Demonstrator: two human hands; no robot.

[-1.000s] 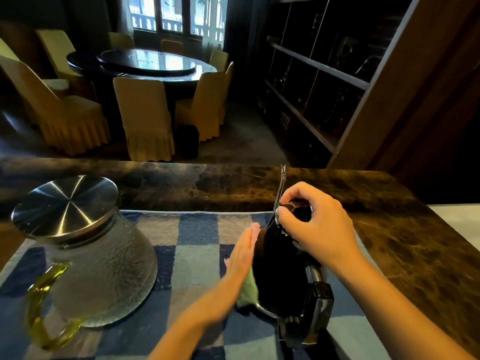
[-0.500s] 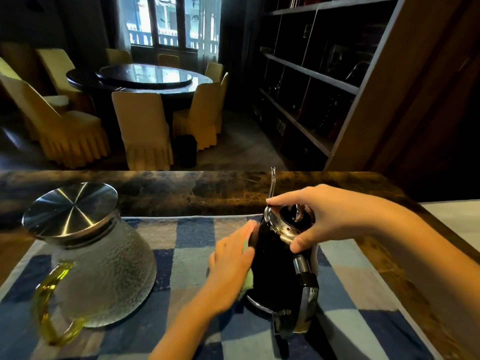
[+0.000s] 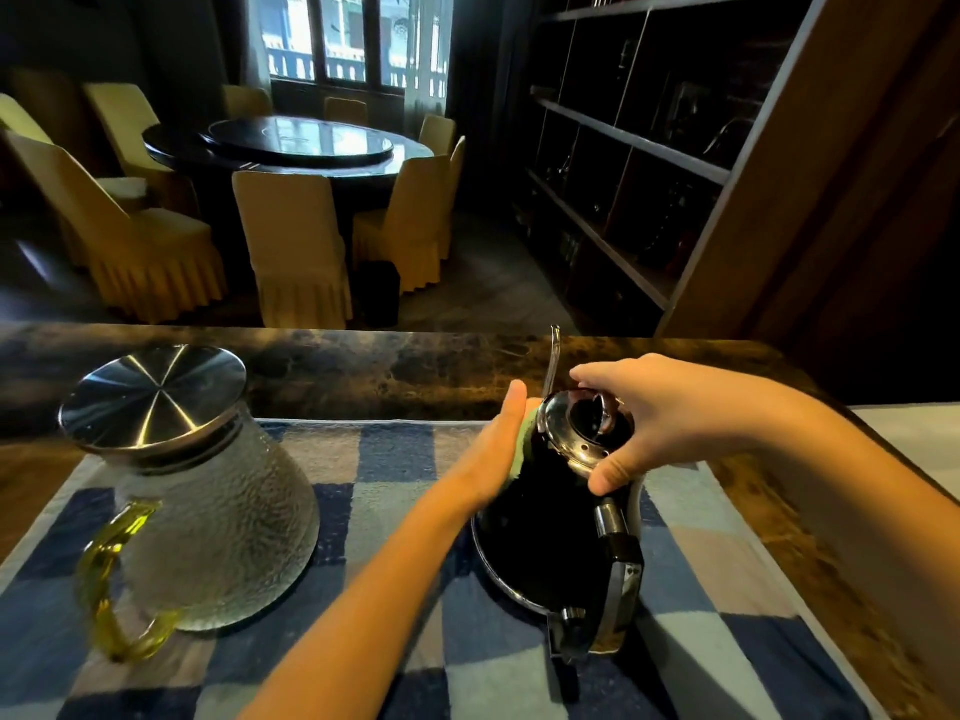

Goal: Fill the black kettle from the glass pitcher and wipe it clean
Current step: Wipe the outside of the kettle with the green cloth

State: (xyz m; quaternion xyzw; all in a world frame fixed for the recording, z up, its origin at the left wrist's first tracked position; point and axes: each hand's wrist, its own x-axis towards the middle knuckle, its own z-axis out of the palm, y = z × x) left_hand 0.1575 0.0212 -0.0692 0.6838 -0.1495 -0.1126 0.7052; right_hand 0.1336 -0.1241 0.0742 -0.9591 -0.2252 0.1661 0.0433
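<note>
The black kettle (image 3: 545,532) stands on a blue checked towel (image 3: 374,459), its thin spout pointing away and its handle toward me. My right hand (image 3: 660,413) grips its shiny lid rim from above. With fingers flat, my left hand (image 3: 493,454) presses a small green cloth (image 3: 524,449) against the kettle's upper left side. To the left stands the glass pitcher (image 3: 208,511), with a steel lid and a yellow handle, untouched.
The towel covers a dark marble counter (image 3: 363,371) that ends at the far edge. Beyond are a round dining table (image 3: 291,148) with yellow-covered chairs and dark shelves (image 3: 649,148) at the right.
My left hand with the green cloth has slid up the kettle's left side, from near its base to just under the lid. My right hand has shifted its hold on the lid rim.
</note>
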